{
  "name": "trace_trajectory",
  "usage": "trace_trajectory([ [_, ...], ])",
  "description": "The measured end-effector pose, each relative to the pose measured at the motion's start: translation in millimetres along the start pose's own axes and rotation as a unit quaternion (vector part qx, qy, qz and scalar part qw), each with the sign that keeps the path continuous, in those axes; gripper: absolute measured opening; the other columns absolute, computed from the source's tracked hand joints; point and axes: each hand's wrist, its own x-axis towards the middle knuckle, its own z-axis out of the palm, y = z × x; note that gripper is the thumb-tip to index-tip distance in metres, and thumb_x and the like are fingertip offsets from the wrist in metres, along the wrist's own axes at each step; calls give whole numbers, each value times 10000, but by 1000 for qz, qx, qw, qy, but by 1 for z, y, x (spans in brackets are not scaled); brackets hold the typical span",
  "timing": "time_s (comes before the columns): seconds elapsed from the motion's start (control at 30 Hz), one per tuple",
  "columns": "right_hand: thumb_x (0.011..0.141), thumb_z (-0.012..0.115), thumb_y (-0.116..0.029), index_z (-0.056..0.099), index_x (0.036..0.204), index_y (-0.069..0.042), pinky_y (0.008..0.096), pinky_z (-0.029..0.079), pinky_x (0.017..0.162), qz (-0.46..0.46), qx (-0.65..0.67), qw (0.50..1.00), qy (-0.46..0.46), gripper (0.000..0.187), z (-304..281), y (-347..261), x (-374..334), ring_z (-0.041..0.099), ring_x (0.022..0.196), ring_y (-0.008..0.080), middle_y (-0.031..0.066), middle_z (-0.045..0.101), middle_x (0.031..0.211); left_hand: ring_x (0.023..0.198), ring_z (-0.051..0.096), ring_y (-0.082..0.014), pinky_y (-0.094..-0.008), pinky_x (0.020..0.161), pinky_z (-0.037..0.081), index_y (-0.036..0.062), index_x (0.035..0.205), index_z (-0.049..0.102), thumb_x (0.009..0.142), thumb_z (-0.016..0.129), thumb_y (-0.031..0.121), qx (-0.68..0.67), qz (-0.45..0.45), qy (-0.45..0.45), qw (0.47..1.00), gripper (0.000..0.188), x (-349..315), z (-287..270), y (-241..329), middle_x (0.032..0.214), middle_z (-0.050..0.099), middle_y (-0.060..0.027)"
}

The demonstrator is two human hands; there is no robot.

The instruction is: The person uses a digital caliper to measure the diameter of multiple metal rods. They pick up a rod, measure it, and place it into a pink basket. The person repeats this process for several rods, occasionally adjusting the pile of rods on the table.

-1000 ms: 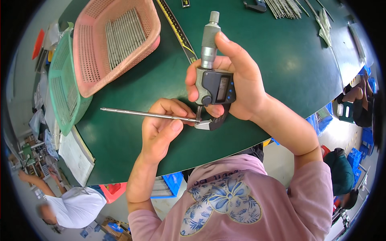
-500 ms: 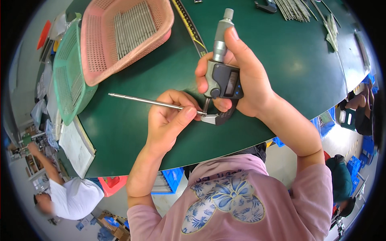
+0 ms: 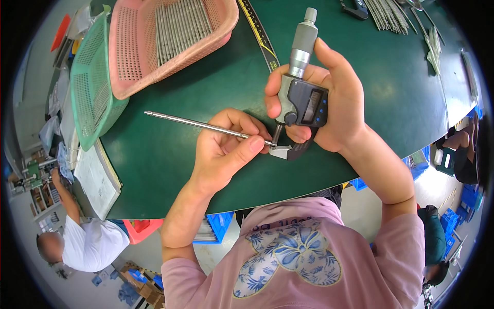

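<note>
My right hand (image 3: 339, 98) is wrapped round a digital micrometer (image 3: 302, 95), its thimble pointing away from me and its measuring jaw near me. Between thumb and fingers, my left hand (image 3: 226, 149) grips a thin metal rod (image 3: 195, 123). The rod slants out to the left, and its right end sits in the jaw between spindle and anvil. Whether both faces touch the rod is too small to tell. The micrometer's small screen faces up.
A pink basket (image 3: 128, 85) with several metal rods (image 3: 182, 28) stands at the far left, beside a green basket (image 3: 90, 131). Papers (image 3: 98, 180) lie at the table's left edge. More rods (image 3: 386, 15) lie far right. A person in white (image 3: 98, 244) is at left.
Both hands, with the rod and micrometer, appear slightly farther right. The baskets and table things also shift right and up in view. The rod's end stays in the jaw.
</note>
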Motion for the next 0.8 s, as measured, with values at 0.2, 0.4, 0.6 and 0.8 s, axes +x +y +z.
trace_trajectory([
  [0.2,838,264,-632,550,804,5,223,348,318,-15,-48,999,2,700,-1,0,1,425,382,139,143,555,658,788,573,-134,-261,715,480,5,882,474,792,610,7,-4,-4,-9,1000,163,2,-2,-1,890,581,-110],
  [0.4,828,298,-648,556,770,-8,217,345,317,-27,-80,996,32,692,2,-1,1,421,370,131,138,559,631,789,573,-134,-264,717,480,7,895,478,796,607,14,11,-9,-10,1000,163,1,1,2,892,580,-104],
  [0.6,827,303,-650,564,777,-6,216,343,322,-46,-73,996,23,697,1,0,1,421,365,130,129,561,633,765,570,-135,-264,702,479,6,904,483,818,600,42,-4,-32,31,999,150,1,6,3,868,578,-93],
  [0.8,889,249,-542,561,833,25,247,363,383,-27,-43,999,4,650,0,-1,0,415,357,141,106,576,668,783,570,-136,-263,710,473,11,901,480,821,597,39,-10,-14,9,1000,145,0,1,-1,858,576,-88],
])
